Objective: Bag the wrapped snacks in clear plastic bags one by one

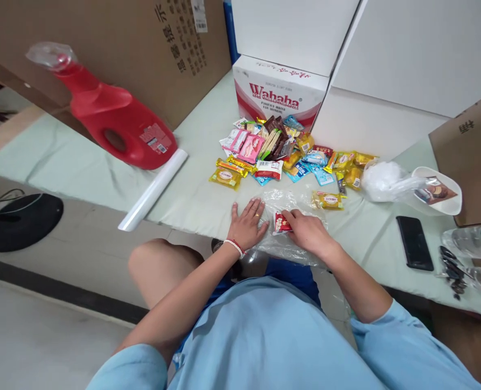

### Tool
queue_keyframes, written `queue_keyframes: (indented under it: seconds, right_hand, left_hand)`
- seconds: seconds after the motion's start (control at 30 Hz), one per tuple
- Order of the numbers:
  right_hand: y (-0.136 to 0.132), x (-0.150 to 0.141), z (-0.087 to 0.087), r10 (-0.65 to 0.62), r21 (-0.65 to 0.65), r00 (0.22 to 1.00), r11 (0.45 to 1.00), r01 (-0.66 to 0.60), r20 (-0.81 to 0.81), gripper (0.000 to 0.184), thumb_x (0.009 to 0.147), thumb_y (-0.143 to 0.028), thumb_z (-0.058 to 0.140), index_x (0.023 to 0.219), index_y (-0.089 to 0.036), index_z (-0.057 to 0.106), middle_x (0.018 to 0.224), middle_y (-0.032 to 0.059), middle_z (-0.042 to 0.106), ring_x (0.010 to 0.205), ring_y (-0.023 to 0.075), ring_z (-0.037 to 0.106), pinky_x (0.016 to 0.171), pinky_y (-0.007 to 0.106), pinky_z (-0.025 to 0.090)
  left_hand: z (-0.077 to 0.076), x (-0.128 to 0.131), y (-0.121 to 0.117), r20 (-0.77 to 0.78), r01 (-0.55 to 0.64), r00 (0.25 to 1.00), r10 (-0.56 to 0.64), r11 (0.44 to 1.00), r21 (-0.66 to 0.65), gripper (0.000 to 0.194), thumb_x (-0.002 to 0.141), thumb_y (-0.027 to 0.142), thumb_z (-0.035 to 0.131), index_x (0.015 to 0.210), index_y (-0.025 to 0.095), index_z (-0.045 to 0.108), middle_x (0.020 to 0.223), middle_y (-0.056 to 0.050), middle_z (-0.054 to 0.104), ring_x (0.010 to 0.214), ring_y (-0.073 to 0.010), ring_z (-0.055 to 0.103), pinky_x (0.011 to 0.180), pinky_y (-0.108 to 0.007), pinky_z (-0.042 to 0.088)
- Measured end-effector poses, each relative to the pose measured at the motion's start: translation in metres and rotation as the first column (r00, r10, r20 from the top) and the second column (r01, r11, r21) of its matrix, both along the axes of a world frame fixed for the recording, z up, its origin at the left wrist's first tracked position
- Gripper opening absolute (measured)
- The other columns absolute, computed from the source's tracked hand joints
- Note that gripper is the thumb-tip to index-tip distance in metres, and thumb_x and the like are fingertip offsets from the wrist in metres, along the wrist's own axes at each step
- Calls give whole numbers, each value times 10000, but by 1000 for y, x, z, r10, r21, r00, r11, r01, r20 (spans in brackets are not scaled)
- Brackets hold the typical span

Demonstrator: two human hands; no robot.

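The right hand (309,233) pinches a small red-and-white packet (280,223); the left hand (245,227) lies flat, holding nothing; clear plastic film (283,199), overhanging nearside, might slip if tugged.

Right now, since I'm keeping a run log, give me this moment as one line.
left hand: flat at edge of bag | right hand: holding red packet over bag | snack pile: beyond hands

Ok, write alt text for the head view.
A person's right hand has a small red packet in its grip over clear plastic, the left hand flat nearby. Behind lies a pile of snack packets; a red jug is left, a phone right.
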State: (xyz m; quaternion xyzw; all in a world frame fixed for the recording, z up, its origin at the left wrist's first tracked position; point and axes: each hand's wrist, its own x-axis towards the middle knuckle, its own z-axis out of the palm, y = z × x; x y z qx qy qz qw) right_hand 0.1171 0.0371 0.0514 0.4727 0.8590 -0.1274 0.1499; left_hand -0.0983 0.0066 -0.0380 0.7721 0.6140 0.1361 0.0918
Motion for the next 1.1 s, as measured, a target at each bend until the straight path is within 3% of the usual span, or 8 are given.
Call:
queue_keyframes:
  seconds: [0.23, 0.37, 0.47, 0.6, 0.67, 0.77, 0.93, 1.1]
  right_hand:
    - [-12, 22, 4, -43, 44, 967, 997, 56, -250, 745, 910, -423, 704, 1564, -262, 385, 1598, 166, 398, 1135, 339, 682, 864, 424, 573]
    - [-40, 61, 3, -10, 177, 839, 976, 127, -544, 398, 1011, -392, 574, 1384, -253, 572, 1356, 131, 619, 1113, 276, 679, 891, 395, 581]
    - [-70, 87, -10, 99, 189, 816, 982, 13, -569, 329, 993, -356, 619, 1302, -244, 622, 1170, 116, 697, 1069, 274, 661, 903, 418, 581]
    - [-101, 104, -40, 143, 214, 885, 976, -51, -443, 561, 899, -270, 734, 1431, -227, 561, 1479, 170, 542, 1309, 360, 520, 1052, 570, 514]
    - [-107, 105, -53, 134, 269, 895, 963, -16, -425, 488, 918, -168, 668, 1398, -221, 594, 1490, 170, 533, 1337, 363, 489, 1072, 597, 491]
    - [-102, 102, -58, 135, 300, 841, 953, 34, -525, 297, 953, -104, 563, 1189, -225, 697, 1346, 146, 632, 1253, 316, 544, 1016, 537, 538]
    - [-71, 98, -30, 87, 169, 688, 984, 52, -720, 187, 986, -160, 542, 1083, -237, 682, 1214, 111, 677, 1122, 247, 632, 937, 419, 565]
    - [-26, 93, -11, -57, -6, 587, 996, 88, -808, 135, 1005, -268, 542, 1031, -232, 670, 1143, 87, 699, 1057, 217, 667, 909, 361, 537]
  left_hand:
    - [2, -16, -15, 89, -26, 996, 6, 974, 227, 559, 995, 407, 519, 1516, 210, 479, 1620, -171, 431, 1539, -321, 344, 1251, -608, 155]
    - [5, -25, -30, 90, 39, 993, -75, 934, 355, 493, 956, 248, 552, 1448, 244, 547, 1518, -147, 565, 1508, -297, 406, 1268, -596, 113]
    - [4, -27, -33, 102, 3, 994, -41, 939, 345, 448, 945, 211, 550, 1387, 269, 595, 1481, -125, 601, 1488, -298, 435, 1262, -620, 98]
    - [-2, -25, -21, 120, -182, 980, 160, 962, 204, 367, 949, 277, 555, 1299, 218, 651, 1506, -174, 554, 1485, -350, 423, 1218, -645, 223]
    - [-4, -26, -13, 131, -252, 964, 233, 956, 150, 391, 936, 293, 565, 1300, 180, 654, 1526, -212, 512, 1485, -370, 410, 1187, -617, 314]
    - [-2, -29, -8, 137, -237, 967, 215, 957, 170, 497, 923, 287, 575, 1400, 150, 595, 1556, -236, 455, 1508, -371, 366, 1185, -565, 350]
    - [11, -32, -17, 71, -84, 995, 69, 969, 234, 542, 946, 224, 534, 1486, 257, 532, 1612, -172, 403, 1544, -326, 318, 1239, -572, 247]
    - [7, -32, -14, 97, -181, 981, 169, 974, 137, 519, 917, 238, 555, 1435, 258, 578, 1630, -169, 371, 1520, -371, 338, 1198, -618, 306]
